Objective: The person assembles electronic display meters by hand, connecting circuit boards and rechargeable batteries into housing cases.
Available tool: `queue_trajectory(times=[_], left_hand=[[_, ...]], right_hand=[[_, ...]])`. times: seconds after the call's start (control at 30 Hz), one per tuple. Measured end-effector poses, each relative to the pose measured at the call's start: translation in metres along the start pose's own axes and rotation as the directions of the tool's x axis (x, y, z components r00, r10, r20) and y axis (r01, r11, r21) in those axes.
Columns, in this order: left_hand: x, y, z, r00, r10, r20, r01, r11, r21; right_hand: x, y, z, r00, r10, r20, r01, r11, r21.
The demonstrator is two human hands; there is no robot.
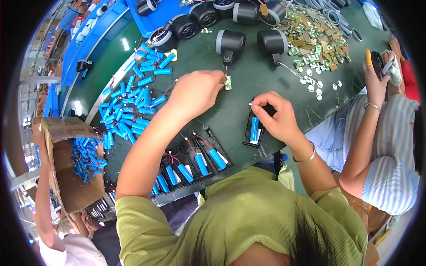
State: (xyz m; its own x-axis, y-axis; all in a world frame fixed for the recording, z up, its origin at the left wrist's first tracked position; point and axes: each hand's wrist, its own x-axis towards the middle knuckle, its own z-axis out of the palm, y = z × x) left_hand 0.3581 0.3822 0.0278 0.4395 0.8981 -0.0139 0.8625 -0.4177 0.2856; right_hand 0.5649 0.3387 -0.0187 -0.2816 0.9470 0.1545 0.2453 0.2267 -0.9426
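My left hand point(197, 94) is closed, its fingertips pinching the edge of a small green circuit board point(228, 84). A reddish wire runs from the board up to a black and grey round-headed housing point(230, 43). My right hand point(278, 119) is closed in a pinch on a small white connector point(251, 104). Beneath that hand lies a narrow black casing point(247, 141), with a blue cylindrical battery point(254, 128) and a white label inside. The fingers partly cover the casing's far end, and the connector's wire is mostly hidden.
Loose blue batteries point(133, 97) spread leftward, beside a cardboard box point(80, 195) holding more. Several battery-filled black casings point(202, 165) line the near edge. Circuit boards point(313, 37) are heaped at far right, near white discs point(319, 91). A person point(386, 155) works at right; another holds the box.
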Motion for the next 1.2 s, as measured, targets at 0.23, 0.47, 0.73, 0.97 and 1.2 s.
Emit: queue_trajectory(times=[0.23, 0.47, 0.73, 0.97, 1.2], left_hand=[[-0.019, -0.004, -0.01, 0.956, -0.252, -0.151, 0.15, 0.862, -0.485], [-0.026, -0.005, -0.024, 0.985, -0.172, -0.019, 0.108, 0.695, -0.71], [-0.031, 0.0, -0.018, 0.947, -0.321, -0.029, 0.077, 0.312, -0.947], [-0.034, 0.003, -0.017, 0.949, -0.311, -0.045, 0.007, 0.162, -0.987], [-0.035, 0.009, -0.021, 0.945, -0.317, -0.078, 0.005, 0.255, -0.967]], right_hand=[[0.031, -0.032, 0.015, 0.995, -0.065, 0.078, 0.051, 0.984, 0.168], [0.055, -0.039, 0.029, 0.991, -0.115, 0.064, 0.105, 0.984, 0.143], [0.056, -0.047, 0.029, 0.997, -0.061, 0.039, 0.053, 0.981, 0.187], [0.053, -0.052, 0.026, 0.992, -0.115, 0.056, 0.111, 0.991, 0.072], [0.052, -0.05, 0.027, 0.974, -0.227, 0.007, 0.227, 0.974, 0.012]])
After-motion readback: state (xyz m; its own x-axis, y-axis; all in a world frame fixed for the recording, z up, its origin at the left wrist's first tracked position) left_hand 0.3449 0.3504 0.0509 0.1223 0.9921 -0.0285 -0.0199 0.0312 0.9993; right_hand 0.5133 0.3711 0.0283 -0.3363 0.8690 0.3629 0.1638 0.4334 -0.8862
